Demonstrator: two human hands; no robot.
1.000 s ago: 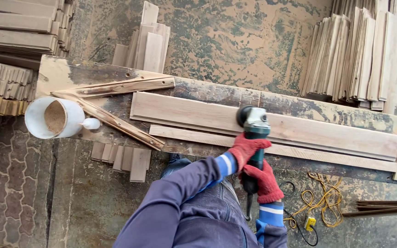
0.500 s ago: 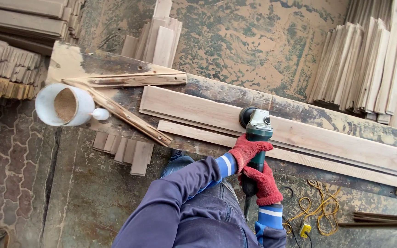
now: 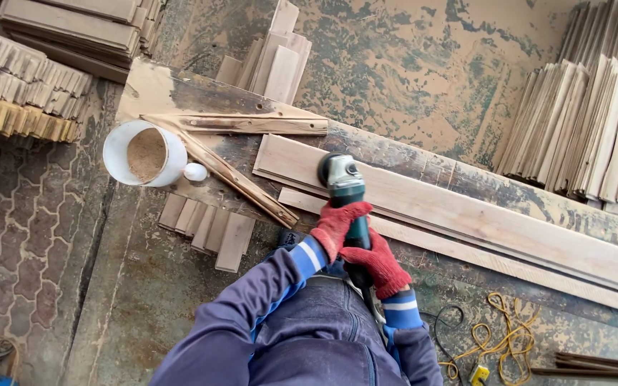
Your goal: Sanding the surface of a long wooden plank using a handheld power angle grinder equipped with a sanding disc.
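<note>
A long, worn worktop (image 3: 395, 154) is running diagonally across the view, carrying a wide pale board (image 3: 481, 207) with a narrower strip (image 3: 466, 250) lying just beside its near edge. Stacks of thin wooden slats (image 3: 581, 121) are leaning at the far right, and more stacked slats (image 3: 30, 93) are sitting at the far left. Two rough battens (image 3: 244, 125) are lying crossed at the worktop's left end, next to a white bucket (image 3: 144, 151) holding sawdust. A green and grey angle grinder (image 3: 343, 186) is resting its disc on the left end of the wide board. The left hand (image 3: 337, 225), in a red glove, is wrapping its grip around the grinder's body, and the right hand (image 3: 377, 266), also red-gloved, is clenching the rear handle. A yellow cord (image 3: 488, 339) is lying coiled on the floor.
</note>
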